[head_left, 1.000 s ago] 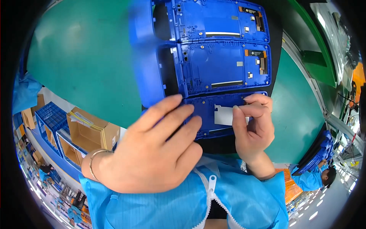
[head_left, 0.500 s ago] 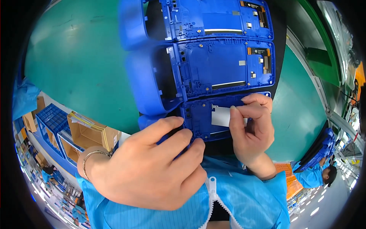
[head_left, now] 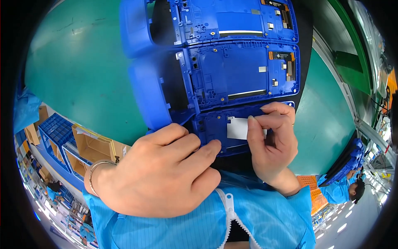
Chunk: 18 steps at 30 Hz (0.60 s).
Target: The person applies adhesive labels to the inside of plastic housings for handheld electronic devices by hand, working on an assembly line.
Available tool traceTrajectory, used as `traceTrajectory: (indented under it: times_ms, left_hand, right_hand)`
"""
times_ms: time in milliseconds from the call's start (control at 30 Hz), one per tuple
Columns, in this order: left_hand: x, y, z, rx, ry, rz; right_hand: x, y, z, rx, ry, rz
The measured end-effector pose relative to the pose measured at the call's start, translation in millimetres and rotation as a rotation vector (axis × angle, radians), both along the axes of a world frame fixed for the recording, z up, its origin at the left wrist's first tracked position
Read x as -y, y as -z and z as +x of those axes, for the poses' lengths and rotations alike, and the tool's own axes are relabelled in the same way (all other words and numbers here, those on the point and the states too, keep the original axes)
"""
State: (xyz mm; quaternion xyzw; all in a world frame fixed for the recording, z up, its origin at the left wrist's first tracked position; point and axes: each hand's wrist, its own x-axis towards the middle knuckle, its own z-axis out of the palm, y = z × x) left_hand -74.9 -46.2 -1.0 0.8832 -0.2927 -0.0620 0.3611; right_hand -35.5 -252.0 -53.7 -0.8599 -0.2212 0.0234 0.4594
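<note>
Three blue plastic housings (head_left: 240, 70) lie in a row, running from far to near, with their inner sides up. My right hand (head_left: 275, 143) pinches a flat white piece (head_left: 237, 128) with a small notched corner between thumb and fingers. That piece is over the inside of the nearest housing (head_left: 207, 124); whether it touches the surface I cannot tell. My left hand (head_left: 166, 174) is bent over the left part of this housing, gripping its edge, one fingertip resting on the inside. The palm and the housing's near left corner hide each other's contact.
Under the housings is a black mat (head_left: 306, 62) on a green table (head_left: 91, 74). Cardboard boxes (head_left: 93, 145) and a blue crate (head_left: 56, 128) stand at the left. A green tray (head_left: 352, 68) is at the far right. A person in blue (head_left: 338, 193) holds blue parts at the right.
My left hand has shifted slightly left, its fingers curling more over the housing. The housings' left ends have swung a little left. The white piece has moved slightly left, still in my right hand.
</note>
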Motion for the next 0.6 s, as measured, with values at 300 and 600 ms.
traceTrajectory:
  times_ms: [300,600]
  left_hand:
    - [0.9,1.9,1.4,-0.002,-0.018,-0.025]
    - [0.9,3.5,1.0,-0.001,-0.013,-0.051]
  right_hand:
    - [0.8,-0.2,0.7,-0.047,0.003,-0.016]
    - [0.5,0.4,0.1,-0.020,0.002,-0.056]
